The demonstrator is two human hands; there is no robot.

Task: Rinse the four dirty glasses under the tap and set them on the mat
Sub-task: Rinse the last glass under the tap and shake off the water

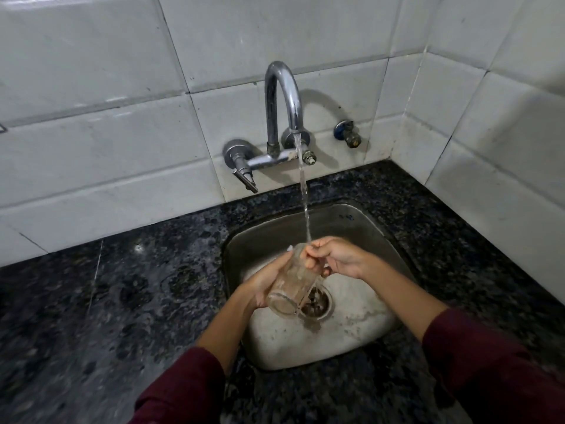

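Note:
A clear drinking glass (290,283) is held tilted over the steel sink (360,228), its mouth up toward the tap and its thick base toward me. My left hand (263,286) cups the glass from the left side. My right hand (333,257) pinches the rim, with fingers reaching into the mouth. Water (304,191) runs from the chrome tap (282,96) and lands on my right fingers at the rim. No other glasses and no mat are in view.
The sink has a round drain (318,302) under the glass. Dark speckled granite counter (107,301) surrounds the sink. White tiled walls (122,148) rise behind and on the right. A tap lever (244,179) and a small valve (348,134) stick out of the wall.

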